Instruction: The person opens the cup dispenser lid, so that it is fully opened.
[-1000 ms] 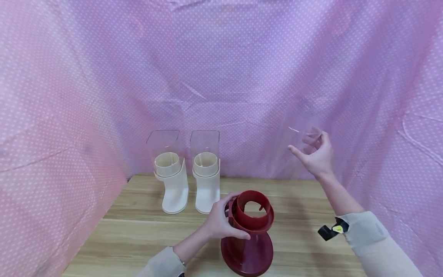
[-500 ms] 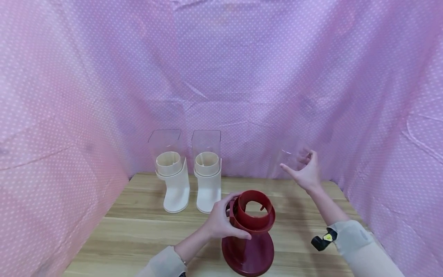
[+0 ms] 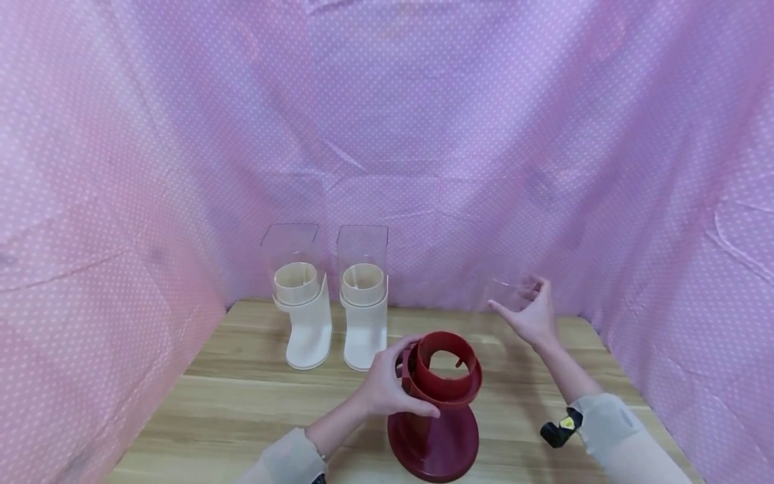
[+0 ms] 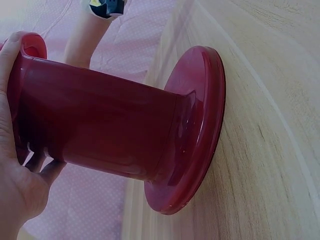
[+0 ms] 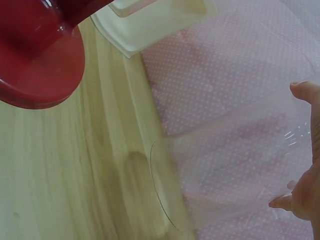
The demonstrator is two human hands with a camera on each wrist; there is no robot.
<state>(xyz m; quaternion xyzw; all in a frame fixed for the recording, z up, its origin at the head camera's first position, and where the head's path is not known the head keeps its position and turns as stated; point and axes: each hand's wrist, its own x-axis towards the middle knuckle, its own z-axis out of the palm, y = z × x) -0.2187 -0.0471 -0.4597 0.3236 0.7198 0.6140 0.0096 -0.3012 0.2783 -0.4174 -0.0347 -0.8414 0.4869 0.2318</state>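
Observation:
My left hand [image 3: 387, 386] grips the upper part of a glossy dark red dispenser stand [image 3: 447, 444], thumb across its front. The stand is upright on the table, with an open round collar on top and a wide round foot, which shows in the left wrist view. Off to the right, my right hand [image 3: 535, 316] holds a clear plastic canister [image 5: 225, 165] between thumb and fingers. The canister is almost invisible in the head view. Its lower rim is close to the table's back edge, and I cannot tell whether it touches the wood.
Two cream dispensers [image 3: 308, 336] with clear square hoppers [image 3: 363, 245] stand side by side at the back left. The wooden table [image 3: 242, 403] is walled by pink dotted cloth [image 3: 387, 134]. A black wrist device [image 3: 561, 428] sits at my right cuff.
My right hand has come down and to the left with the clear canister. My left hand keeps its grip on the red stand, which stays in place.

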